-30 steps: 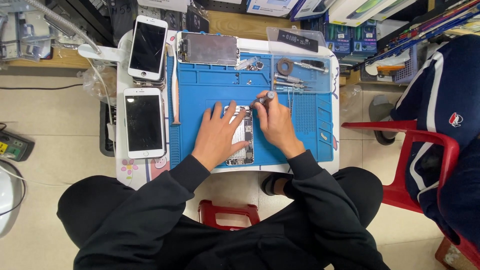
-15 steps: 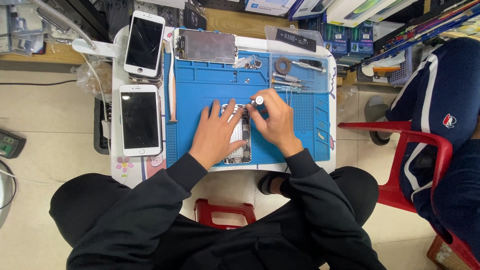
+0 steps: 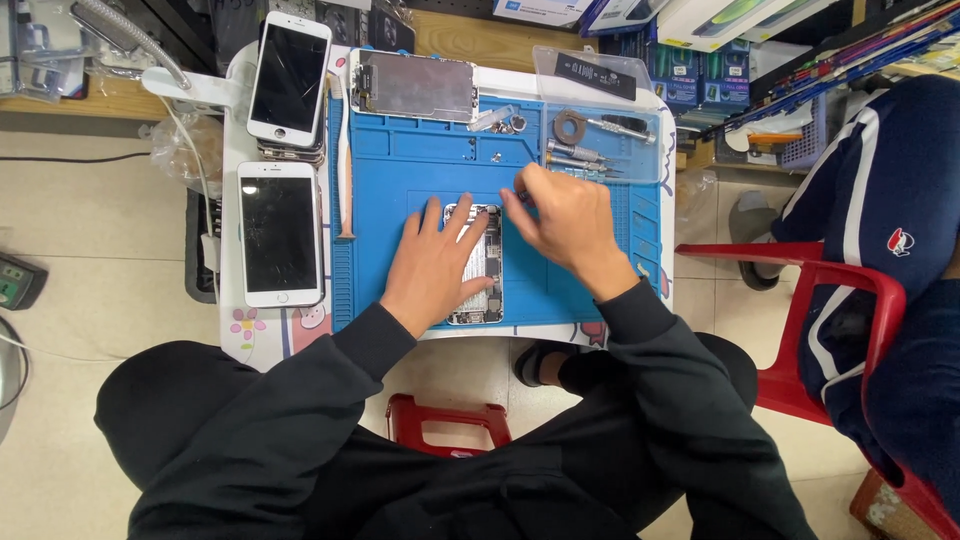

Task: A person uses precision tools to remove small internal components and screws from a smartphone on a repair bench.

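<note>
An opened phone [image 3: 487, 262] with its insides showing lies on the blue work mat [image 3: 400, 190]. My left hand [image 3: 435, 262] rests flat on the phone's left half with fingers spread, holding it down. My right hand [image 3: 562, 222] hovers at the phone's top right corner. Its fingers are curled together with the tips by the phone's upper edge. What they pinch is hidden.
Two white phones [image 3: 288, 75] [image 3: 279, 232] lie left of the mat, and a detached screen panel [image 3: 415, 86] lies at its top. A clear tray [image 3: 600, 140] holds drivers and a tape roll. A red chair [image 3: 800, 300] and another seated person's dark clothing [image 3: 890, 250] stand to the right.
My right hand has shifted left and lowered over the phone's top edge. The upright screwdriver cap seen in it before no longer shows. My left hand stays on the phone.
</note>
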